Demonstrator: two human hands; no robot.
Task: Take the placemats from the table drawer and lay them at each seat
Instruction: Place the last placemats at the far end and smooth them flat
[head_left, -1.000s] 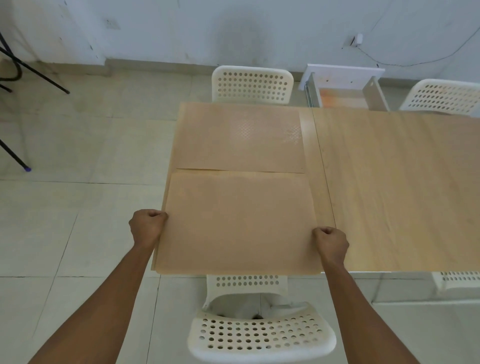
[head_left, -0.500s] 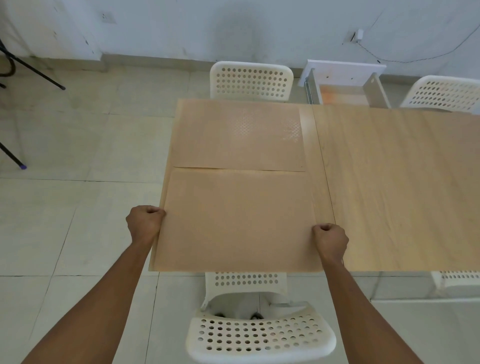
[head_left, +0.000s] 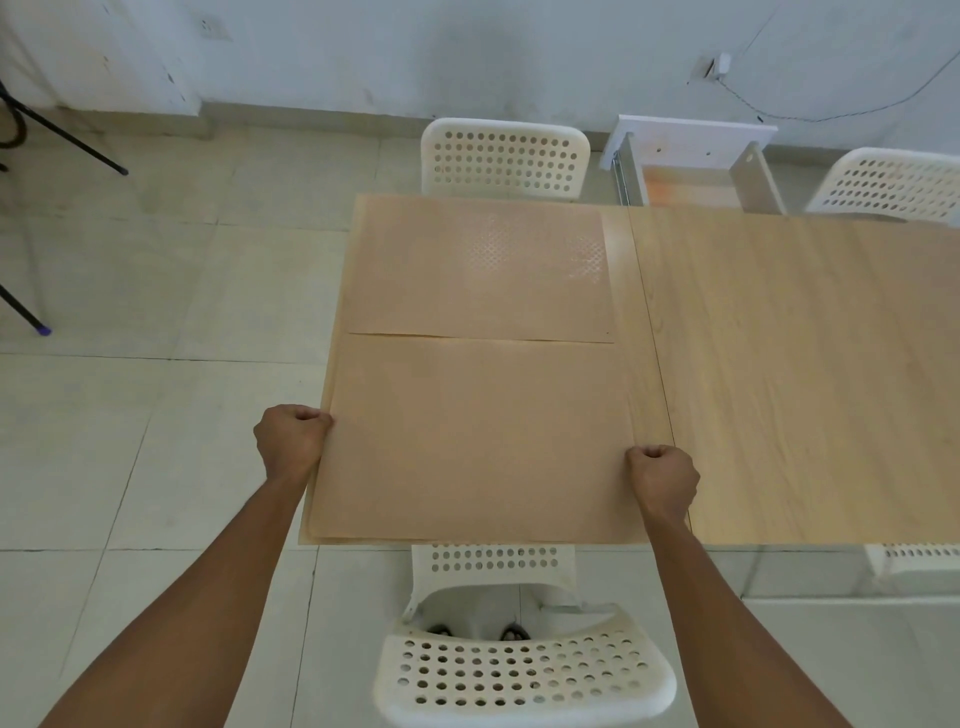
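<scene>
A tan placemat (head_left: 478, 436) lies at the near left end of the light wooden table (head_left: 789, 374), in front of the near white chair. More than one layered edge shows at its near left corner. My left hand (head_left: 292, 441) is closed on its left edge and my right hand (head_left: 662, 480) is closed on its right edge. A second tan placemat (head_left: 478, 270) lies flat beyond it, before the far chair. The open table drawer (head_left: 693, 171) sticks out at the table's far side.
White perforated chairs stand at the near side (head_left: 519, 670), the far side (head_left: 504, 158), the far right (head_left: 893, 184) and the near right (head_left: 914, 561). Black tripod legs (head_left: 31, 312) stand on the tiled floor at the left.
The held placemat has shifted slightly away from me, closer to the far placemat. Both hands keep their grip on its edges.
</scene>
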